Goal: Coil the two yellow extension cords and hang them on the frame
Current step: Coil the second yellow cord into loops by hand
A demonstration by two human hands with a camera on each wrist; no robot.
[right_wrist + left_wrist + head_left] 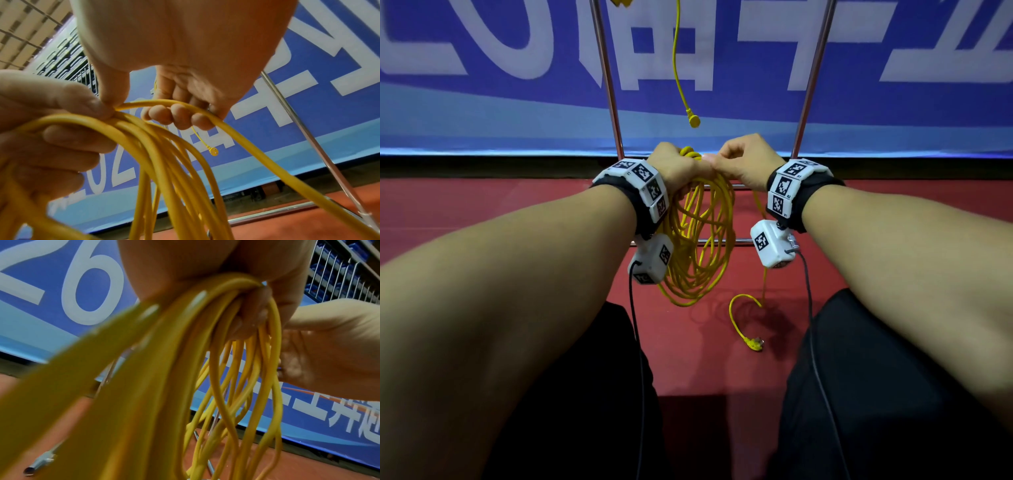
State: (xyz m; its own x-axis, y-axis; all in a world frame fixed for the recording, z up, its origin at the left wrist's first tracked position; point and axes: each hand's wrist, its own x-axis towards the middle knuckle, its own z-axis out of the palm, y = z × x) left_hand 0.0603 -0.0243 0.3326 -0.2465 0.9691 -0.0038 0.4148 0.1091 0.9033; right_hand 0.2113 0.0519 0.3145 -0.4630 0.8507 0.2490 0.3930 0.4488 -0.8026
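Observation:
My left hand [677, 168] grips the top of a coil of yellow extension cord [698, 246], whose several loops hang down in front of the frame [610, 85]. My right hand [744, 162] is right beside it, fingers curled round one strand [205, 112] of the same cord. That strand runs down to the red floor and ends in a yellow plug [754, 343]. In the left wrist view the loops [236, 386] bunch under my fingers. A second yellow cord [677, 68] hangs from the top of the frame, its plug [694, 120] dangling above my hands.
The frame's two metal uprights [813, 78] rise from low crossbars [736, 241] on the red floor [517, 212]. A blue banner with white characters [482, 51] stands behind. My dark-trousered knees [876, 394] are on either side below.

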